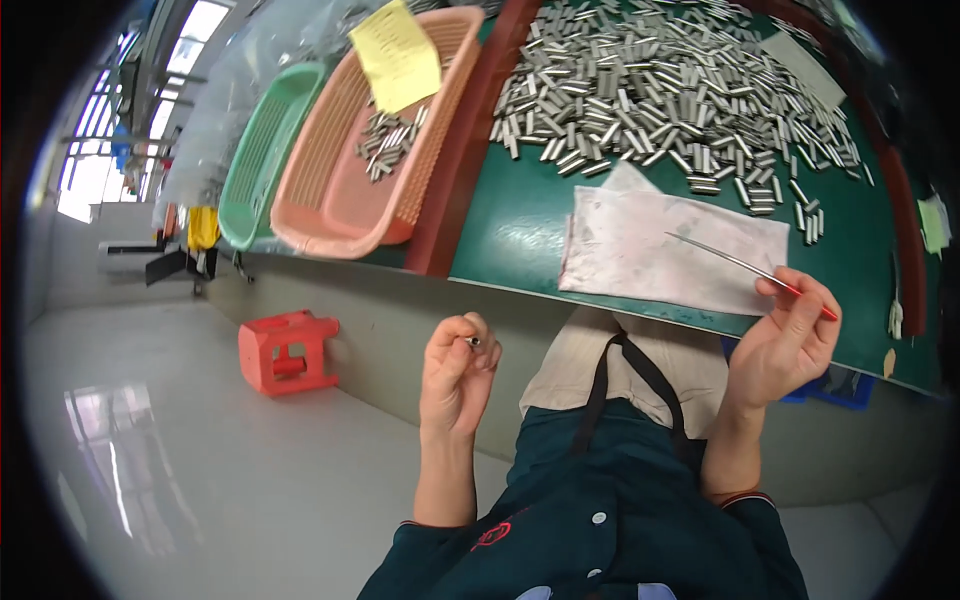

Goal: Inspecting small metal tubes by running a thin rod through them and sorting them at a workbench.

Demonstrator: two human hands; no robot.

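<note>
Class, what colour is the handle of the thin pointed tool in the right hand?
The handle is red, seen best in the head view.

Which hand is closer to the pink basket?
The left hand: it's below and to the right of the pink basket in the picture. The right hand is much farther right, by the pale cloth's right end.

Single head cam, L of side-by-side pair, aimed down.
Wide fisheye, upright pic, straight edges bending near dark rim. Looks from abv wearer's torso [555,500], btm ctr, fwd & down over bench [510,235] edge; L grip [458,372] & R grip [790,345] close, mid-frame. Bench fills upper R, also near; floor [250,490] at L, well below; window [203,22] far off, top L.
</note>
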